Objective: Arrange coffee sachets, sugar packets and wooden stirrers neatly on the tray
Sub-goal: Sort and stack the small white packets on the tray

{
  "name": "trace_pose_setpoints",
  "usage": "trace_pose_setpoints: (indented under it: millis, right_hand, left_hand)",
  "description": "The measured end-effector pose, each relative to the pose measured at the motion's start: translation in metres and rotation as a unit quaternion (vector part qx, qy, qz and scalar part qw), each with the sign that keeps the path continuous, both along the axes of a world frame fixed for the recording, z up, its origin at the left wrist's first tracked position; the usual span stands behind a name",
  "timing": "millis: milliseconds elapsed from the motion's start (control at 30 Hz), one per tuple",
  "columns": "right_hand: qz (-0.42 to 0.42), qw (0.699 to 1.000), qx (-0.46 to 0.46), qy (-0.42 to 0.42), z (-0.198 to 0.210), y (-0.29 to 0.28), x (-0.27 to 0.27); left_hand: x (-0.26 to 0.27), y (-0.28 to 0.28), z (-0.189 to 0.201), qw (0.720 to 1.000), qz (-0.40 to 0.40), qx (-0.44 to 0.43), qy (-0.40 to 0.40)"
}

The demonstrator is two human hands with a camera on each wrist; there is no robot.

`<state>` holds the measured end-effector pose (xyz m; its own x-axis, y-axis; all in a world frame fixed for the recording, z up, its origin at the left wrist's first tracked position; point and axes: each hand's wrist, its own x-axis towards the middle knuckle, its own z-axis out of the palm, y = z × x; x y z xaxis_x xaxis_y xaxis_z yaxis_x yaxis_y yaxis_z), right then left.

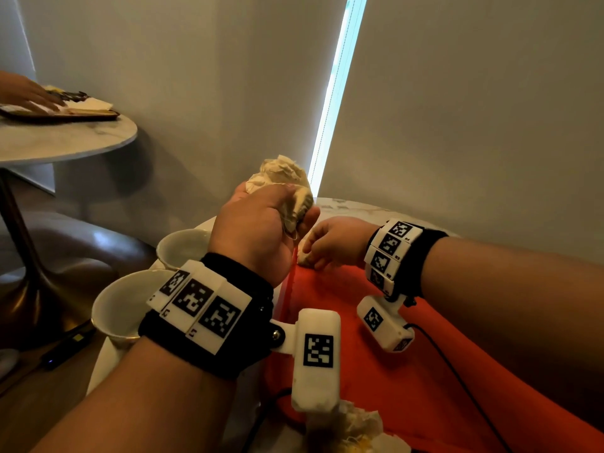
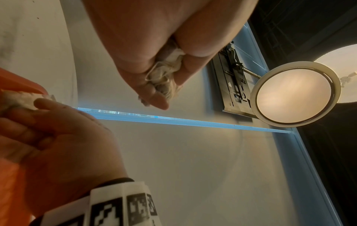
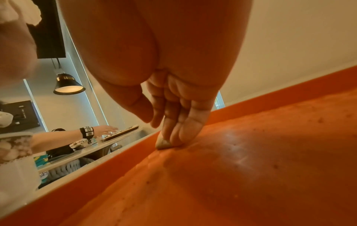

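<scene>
The left hand point(image 1: 258, 223) clutches a crumpled tissue wad point(image 1: 281, 174) clear above the orange tray point(image 1: 408, 371), probably so the right hand point(image 1: 330, 243) can pinch a small scrap point(image 3: 163, 143) at the tray's far-left corner.

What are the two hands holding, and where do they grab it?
The left hand grips a crumpled tissue wad round its lower part. The right hand pinches a small tissue scrap by its top, against the orange tray.
</scene>
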<state>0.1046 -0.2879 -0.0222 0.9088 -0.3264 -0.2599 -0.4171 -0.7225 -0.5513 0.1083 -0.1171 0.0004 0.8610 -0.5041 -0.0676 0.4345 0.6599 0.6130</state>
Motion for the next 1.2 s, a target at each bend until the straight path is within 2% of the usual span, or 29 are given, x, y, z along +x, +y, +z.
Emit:
trace_pose_setpoints:
  millis: [300, 367, 467, 533, 667, 767, 867, 967, 1200]
  right_hand:
    - [-0.019, 0.998, 0.039, -0.037, 0.004, -0.005, -0.005]
    - [-0.04, 0.991, 0.073, -0.106, 0.017, -0.01, -0.009]
    - [-0.076, 0.955, 0.163, -0.234, 0.041, -0.013, -0.021]
    - [-0.045, 0.943, 0.193, -0.269, 0.056, -0.01, -0.03]
    - [0.058, 0.953, 0.152, -0.256, 0.071, 0.003, -0.049]
    - [0.096, 0.966, 0.104, -0.215, 0.069, 0.011, -0.056]
    - [0.093, 0.969, 0.085, -0.213, 0.065, 0.014, -0.059]
    - [0.085, 0.968, 0.106, -0.213, 0.064, 0.012, -0.061]
    - [0.054, 0.961, 0.152, -0.225, 0.061, 0.007, -0.063]
  left_hand:
    - [-0.007, -0.004, -0.001, 1.0, -0.009, 0.02, -0.006]
    - [-0.007, -0.006, -0.002, 0.999, -0.03, 0.015, -0.006]
    - [-0.008, -0.007, -0.004, 0.999, -0.046, 0.015, 0.01]
    - [-0.01, -0.007, -0.005, 0.998, -0.05, 0.024, 0.011]
    - [-0.016, -0.009, -0.005, 0.996, -0.062, 0.053, -0.039]
    - [-0.015, -0.011, -0.009, 0.99, -0.076, 0.088, -0.074]
    - [-0.017, -0.012, -0.009, 0.987, -0.078, 0.105, -0.094]
    - [-0.018, -0.011, -0.006, 0.993, -0.072, 0.072, -0.061]
    - [-0.017, -0.011, -0.009, 0.993, -0.088, 0.055, -0.063]
